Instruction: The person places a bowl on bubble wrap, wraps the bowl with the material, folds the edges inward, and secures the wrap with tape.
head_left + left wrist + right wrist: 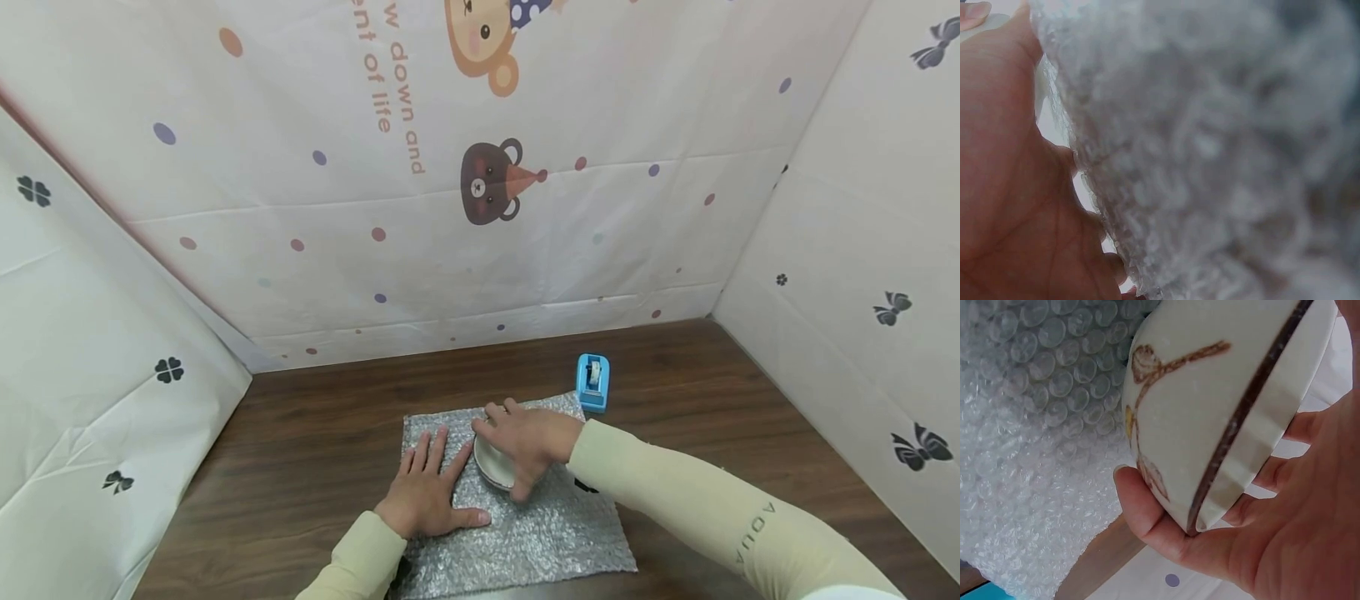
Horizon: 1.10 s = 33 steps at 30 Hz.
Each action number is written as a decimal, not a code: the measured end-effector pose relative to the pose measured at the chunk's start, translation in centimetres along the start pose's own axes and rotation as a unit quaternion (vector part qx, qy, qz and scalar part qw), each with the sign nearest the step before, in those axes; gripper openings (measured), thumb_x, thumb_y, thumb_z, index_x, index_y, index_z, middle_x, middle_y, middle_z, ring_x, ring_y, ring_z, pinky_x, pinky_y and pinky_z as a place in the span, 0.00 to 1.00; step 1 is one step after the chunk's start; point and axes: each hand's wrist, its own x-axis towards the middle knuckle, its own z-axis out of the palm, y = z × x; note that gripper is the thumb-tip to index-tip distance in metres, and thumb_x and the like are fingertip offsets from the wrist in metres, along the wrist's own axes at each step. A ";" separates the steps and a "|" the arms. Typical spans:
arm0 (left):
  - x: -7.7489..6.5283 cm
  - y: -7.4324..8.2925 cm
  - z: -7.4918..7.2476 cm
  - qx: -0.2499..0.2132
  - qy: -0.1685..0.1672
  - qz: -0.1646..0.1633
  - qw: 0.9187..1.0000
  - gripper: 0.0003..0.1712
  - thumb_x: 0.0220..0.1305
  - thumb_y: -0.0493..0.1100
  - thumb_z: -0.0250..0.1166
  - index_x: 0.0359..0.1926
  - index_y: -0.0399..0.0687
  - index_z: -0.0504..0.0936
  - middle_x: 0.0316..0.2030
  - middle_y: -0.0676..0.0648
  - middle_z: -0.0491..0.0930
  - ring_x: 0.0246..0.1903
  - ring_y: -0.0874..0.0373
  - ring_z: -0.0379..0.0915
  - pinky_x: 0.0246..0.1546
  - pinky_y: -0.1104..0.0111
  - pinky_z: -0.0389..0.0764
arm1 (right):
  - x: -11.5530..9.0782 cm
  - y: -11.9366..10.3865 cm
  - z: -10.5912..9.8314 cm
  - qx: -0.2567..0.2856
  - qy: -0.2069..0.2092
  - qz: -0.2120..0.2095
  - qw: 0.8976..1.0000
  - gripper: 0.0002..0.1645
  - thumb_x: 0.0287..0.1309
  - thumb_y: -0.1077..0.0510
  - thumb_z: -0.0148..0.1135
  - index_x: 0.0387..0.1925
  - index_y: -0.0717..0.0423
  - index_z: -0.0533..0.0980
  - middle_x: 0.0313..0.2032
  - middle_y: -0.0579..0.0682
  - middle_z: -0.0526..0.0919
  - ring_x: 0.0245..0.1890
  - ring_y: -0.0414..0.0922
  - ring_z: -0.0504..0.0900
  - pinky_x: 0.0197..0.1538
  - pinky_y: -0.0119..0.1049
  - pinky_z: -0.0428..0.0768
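Note:
A sheet of bubble wrap [540, 542] lies spread on the brown table. On it rests a cream bowl [490, 463]; in the right wrist view, its side shows a dark brown band near the rim and a painted branch. My right hand [527, 444] grips the bowl from above, thumb on the outer wall and fingers across the top. Left of the bowl, my left hand [427, 496] lies with fingers spread on the left part of the sheet, its index fingertip close by the bowl. The left wrist view holds mostly blurred bubble wrap [1197, 144] beside the palm.
A blue tape dispenser [592, 383] with a roll in it stands at the sheet's far right corner. The dark wood table [315, 433] meets a printed cloth backdrop [420, 275] behind, with more cloth on the left and right sides.

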 end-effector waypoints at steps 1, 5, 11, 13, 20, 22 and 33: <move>0.0 0.0 -0.1 -0.004 -0.001 0.000 1.000 0.62 0.57 0.83 0.61 0.84 0.62 0.53 0.84 0.37 0.40 0.84 0.34 0.33 0.79 0.36 0.48 | 0.0 0.0 0.1 0.002 0.003 0.001 1.000 0.71 0.37 0.33 0.84 0.80 0.42 0.57 0.76 0.51 0.63 0.71 0.53 0.69 0.55 0.47 0.86; 0.0 0.0 -0.1 -0.006 0.000 0.002 1.000 0.62 0.57 0.83 0.60 0.84 0.62 0.52 0.85 0.37 0.39 0.83 0.33 0.33 0.79 0.36 0.48 | -0.2 -0.1 0.4 0.009 0.019 -0.002 1.000 0.71 0.35 0.34 0.85 0.79 0.42 0.58 0.74 0.52 0.64 0.68 0.52 0.70 0.52 0.45 0.86; 0.0 0.1 0.1 0.010 0.003 -0.007 1.000 0.62 0.57 0.84 0.60 0.84 0.62 0.53 0.85 0.38 0.39 0.84 0.35 0.34 0.80 0.38 0.50 | -0.3 -0.2 0.5 0.012 0.026 -0.002 1.000 0.70 0.35 0.34 0.85 0.78 0.42 0.59 0.73 0.52 0.65 0.67 0.52 0.70 0.51 0.45 0.86; 0.0 0.2 0.1 0.011 0.005 -0.009 1.000 0.62 0.57 0.83 0.60 0.84 0.62 0.54 0.85 0.38 0.40 0.84 0.35 0.35 0.79 0.38 0.50 | -0.3 -0.2 0.5 0.013 0.023 -0.001 1.000 0.70 0.35 0.34 0.85 0.78 0.42 0.59 0.73 0.52 0.65 0.68 0.52 0.70 0.52 0.47 0.87; -0.1 0.3 0.3 0.010 0.008 -0.011 1.000 0.62 0.56 0.83 0.61 0.84 0.62 0.54 0.84 0.38 0.40 0.84 0.34 0.35 0.79 0.38 0.50 | -0.4 -0.1 0.8 0.013 0.020 0.002 1.000 0.71 0.37 0.33 0.84 0.80 0.41 0.57 0.73 0.50 0.65 0.68 0.51 0.70 0.53 0.46 0.86; 0.0 0.3 0.3 0.008 0.008 -0.011 1.000 0.62 0.56 0.83 0.61 0.84 0.62 0.54 0.84 0.37 0.40 0.84 0.35 0.35 0.79 0.37 0.50 | -0.4 0.0 0.9 0.014 0.023 0.002 1.000 0.72 0.37 0.32 0.84 0.80 0.41 0.56 0.73 0.50 0.65 0.68 0.51 0.70 0.53 0.45 0.86; 0.0 0.2 0.2 0.004 0.005 -0.007 1.000 0.62 0.56 0.84 0.60 0.84 0.62 0.54 0.85 0.38 0.40 0.84 0.35 0.34 0.79 0.37 0.50 | -1.0 0.1 0.9 0.037 0.032 0.003 0.999 0.73 0.38 0.33 0.85 0.82 0.42 0.55 0.74 0.51 0.64 0.70 0.53 0.69 0.56 0.47 0.85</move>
